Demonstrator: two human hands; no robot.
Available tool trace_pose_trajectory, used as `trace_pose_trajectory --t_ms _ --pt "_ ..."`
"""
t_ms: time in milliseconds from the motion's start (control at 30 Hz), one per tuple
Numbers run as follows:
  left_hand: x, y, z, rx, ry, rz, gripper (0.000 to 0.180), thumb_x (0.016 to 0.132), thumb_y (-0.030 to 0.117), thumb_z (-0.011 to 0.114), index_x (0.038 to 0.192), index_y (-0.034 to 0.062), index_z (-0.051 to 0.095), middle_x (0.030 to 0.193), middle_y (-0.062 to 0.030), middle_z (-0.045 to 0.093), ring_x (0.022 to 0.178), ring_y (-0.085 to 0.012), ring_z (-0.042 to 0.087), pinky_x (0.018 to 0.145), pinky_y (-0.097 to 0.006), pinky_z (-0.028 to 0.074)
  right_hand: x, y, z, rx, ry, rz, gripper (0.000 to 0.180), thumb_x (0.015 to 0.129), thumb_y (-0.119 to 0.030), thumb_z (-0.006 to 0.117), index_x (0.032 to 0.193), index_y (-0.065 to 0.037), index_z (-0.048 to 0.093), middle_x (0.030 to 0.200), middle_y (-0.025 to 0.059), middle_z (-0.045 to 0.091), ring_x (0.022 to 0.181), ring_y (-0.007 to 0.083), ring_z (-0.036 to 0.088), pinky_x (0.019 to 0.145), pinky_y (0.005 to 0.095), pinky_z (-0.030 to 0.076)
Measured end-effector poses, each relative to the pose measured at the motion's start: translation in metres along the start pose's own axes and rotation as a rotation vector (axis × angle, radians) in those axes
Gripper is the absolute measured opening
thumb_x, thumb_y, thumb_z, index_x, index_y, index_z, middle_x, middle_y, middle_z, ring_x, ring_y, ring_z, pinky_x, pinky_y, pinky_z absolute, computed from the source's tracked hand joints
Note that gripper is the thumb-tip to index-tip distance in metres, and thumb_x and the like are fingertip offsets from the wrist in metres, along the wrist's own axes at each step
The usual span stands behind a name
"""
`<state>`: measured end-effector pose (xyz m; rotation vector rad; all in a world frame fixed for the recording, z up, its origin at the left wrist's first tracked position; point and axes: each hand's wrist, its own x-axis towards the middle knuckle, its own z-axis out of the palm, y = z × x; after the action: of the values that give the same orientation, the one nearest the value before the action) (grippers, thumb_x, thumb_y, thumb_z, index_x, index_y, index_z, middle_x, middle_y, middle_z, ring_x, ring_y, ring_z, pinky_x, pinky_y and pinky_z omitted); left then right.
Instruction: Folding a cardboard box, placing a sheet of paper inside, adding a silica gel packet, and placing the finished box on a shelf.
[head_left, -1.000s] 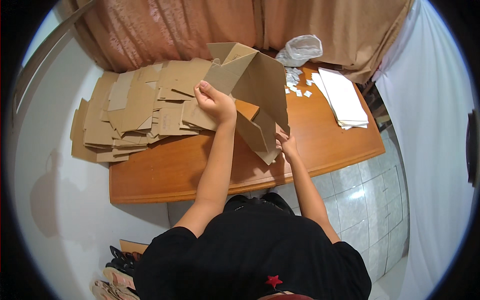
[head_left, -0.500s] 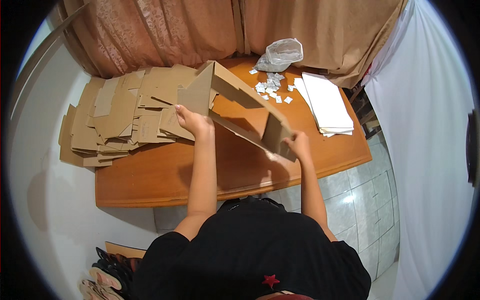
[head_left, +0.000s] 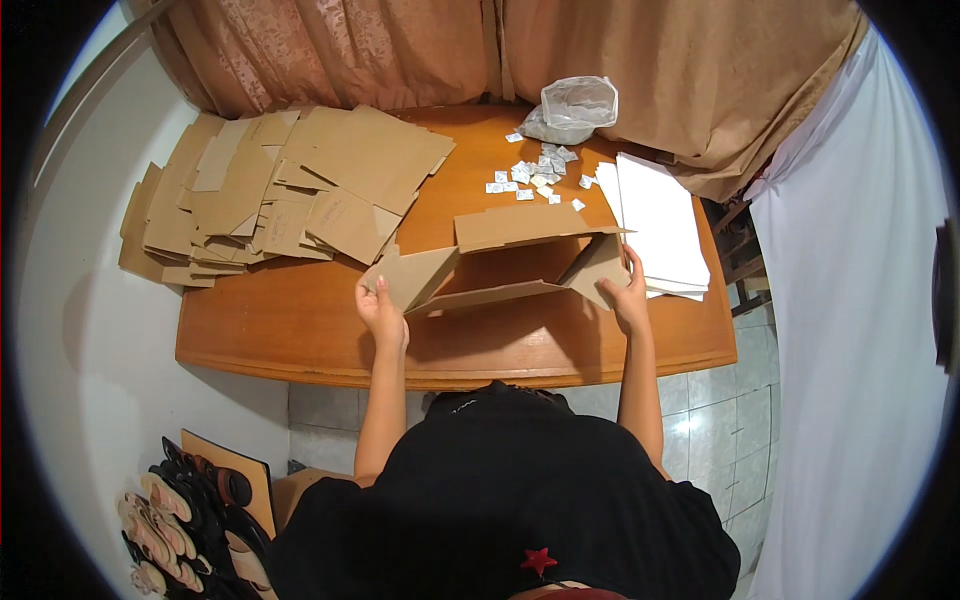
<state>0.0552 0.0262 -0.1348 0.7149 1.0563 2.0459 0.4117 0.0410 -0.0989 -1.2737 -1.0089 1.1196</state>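
Between my hands is a brown cardboard box (head_left: 520, 228), unfolded into a frame with its middle open, so the tabletop shows through it. My left hand (head_left: 382, 312) grips its left end, thumb on the near flap. At the right end my right hand (head_left: 626, 292) holds the other side, fingers behind the panel and thumb in front. The box is held over the wooden table (head_left: 270, 330), near its front edge. Left of it lies a spread pile of flattened cardboard boxes (head_left: 240, 190).
Small white-and-grey packets (head_left: 540, 172) lie scattered behind the box, beside a clear plastic bag (head_left: 572, 112). A stack of white sheets (head_left: 660, 225) is at the right. Curtains (head_left: 350, 50) hang behind the table. Sandals (head_left: 170, 530) stand on the lower left.
The box has swung from a steep slant to nearly level and come closer to me. My left hand moved nearer, my right hand shifted right.
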Motion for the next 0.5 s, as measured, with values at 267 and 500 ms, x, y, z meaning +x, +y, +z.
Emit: trace_pose_trajectory --t_ms 267,500 --pt "0.005 0.001 0.013 -0.011 0.456 -0.069 0.030 0.086 -0.007 0.041 0.114 0.0055 0.041 0.121 -0.0149 0.042 0.109 -0.0217 0.046 0.093 -0.034 0.039 0.034 0.004 -0.025 -0.480 -0.265 0.262 0.070 0.070 -0.001 0.065 0.131 -0.006 0.030 0.096 0.0142 0.055 0.082 0.0207 0.057 0.070 0.0305 0.047" --pt "-0.008 0.005 0.022 1.150 -0.081 0.089 0.050 0.073 0.008 0.065 0.120 0.0172 0.051 0.143 -0.0191 0.012 0.130 -0.0425 0.013 0.103 -0.050 0.019 0.054 0.071 -0.039 -0.704 -0.010 -0.057 0.039 0.075 -0.010 0.064 0.110 -0.004 0.048 0.085 0.0145 0.053 0.072 0.0237 0.056 0.064 0.0332 0.046"
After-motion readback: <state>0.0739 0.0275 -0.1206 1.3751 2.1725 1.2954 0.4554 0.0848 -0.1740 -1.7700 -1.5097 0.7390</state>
